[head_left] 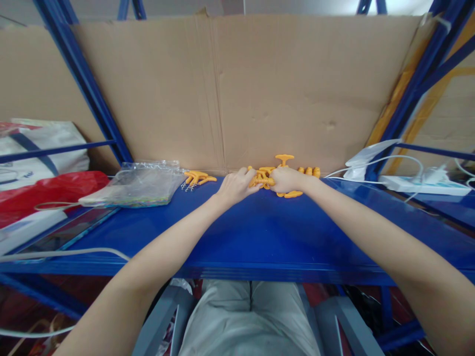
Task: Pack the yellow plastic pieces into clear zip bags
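Both my arms reach forward over a blue shelf to a heap of small orange plastic pieces at its back edge. My left hand is curled, its fingers pinching an orange piece in the heap. Right beside it, touching the same cluster, my right hand is closed on orange pieces too. One orange T-shaped piece stands up behind my right hand. A second small group of orange pieces with metal rings lies to the left of my left hand.
A clear plastic bag lies left of the pieces, with a red bag and a white bag beyond it. A white power strip with cables sits at the right. Brown cardboard backs the shelf between blue uprights.
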Motion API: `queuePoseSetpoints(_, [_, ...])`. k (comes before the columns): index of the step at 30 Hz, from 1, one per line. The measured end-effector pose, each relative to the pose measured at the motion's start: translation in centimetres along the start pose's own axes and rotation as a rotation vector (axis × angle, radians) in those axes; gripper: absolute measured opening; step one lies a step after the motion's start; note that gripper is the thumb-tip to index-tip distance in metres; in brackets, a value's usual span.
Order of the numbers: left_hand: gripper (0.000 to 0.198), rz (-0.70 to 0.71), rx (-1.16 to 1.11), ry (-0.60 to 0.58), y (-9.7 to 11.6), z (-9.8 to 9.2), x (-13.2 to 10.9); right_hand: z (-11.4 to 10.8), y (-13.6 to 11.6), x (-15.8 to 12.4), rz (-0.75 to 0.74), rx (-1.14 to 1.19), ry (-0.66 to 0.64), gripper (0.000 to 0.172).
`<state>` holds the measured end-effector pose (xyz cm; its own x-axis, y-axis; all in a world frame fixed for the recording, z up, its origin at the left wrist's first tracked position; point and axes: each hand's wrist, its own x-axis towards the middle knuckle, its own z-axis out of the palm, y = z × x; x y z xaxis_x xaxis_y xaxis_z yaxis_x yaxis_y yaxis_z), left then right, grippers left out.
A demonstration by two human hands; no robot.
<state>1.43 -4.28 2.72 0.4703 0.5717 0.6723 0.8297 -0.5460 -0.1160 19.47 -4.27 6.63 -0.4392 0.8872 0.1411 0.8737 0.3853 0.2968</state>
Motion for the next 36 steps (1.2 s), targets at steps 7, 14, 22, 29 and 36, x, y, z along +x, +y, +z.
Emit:
queuePoseSetpoints(7, [0.031, -0.052, -0.052, 0.063, -0.1, 0.9, 0.1, 0.7, -0.9, 0.0, 0.044, -0.197, 0.171, 0.039])
queuePoseSetpoints(14, [0.03, -0.005, -0.049, 0.065, -0.6, 1.2, 0.0, 0.1, -0.9, 0.3, 0.02, -0.168, 0.088, 0.038])
queuePoseSetpoints(22, [0.032, -0.009, -0.021, 0.022, -0.6, 0.8, 0.1, 0.4, -0.7, 0.5, 0.04, -0.081, 0.066, 0.038])
queuePoseSetpoints(29, [0.034, 0.007, 0.004, -0.016, -1.4, 0.6, 0.2, 0.6, -0.8, 1.1, 0.036, -0.061, 0.053, 0.037])
queuePoseSetpoints(36, [0.04, 0.044, 0.053, 0.02, -1.5, 1.1, 0.1, 0.5, -0.4, 1.4, -0.029, -0.034, 0.017, 0.035])
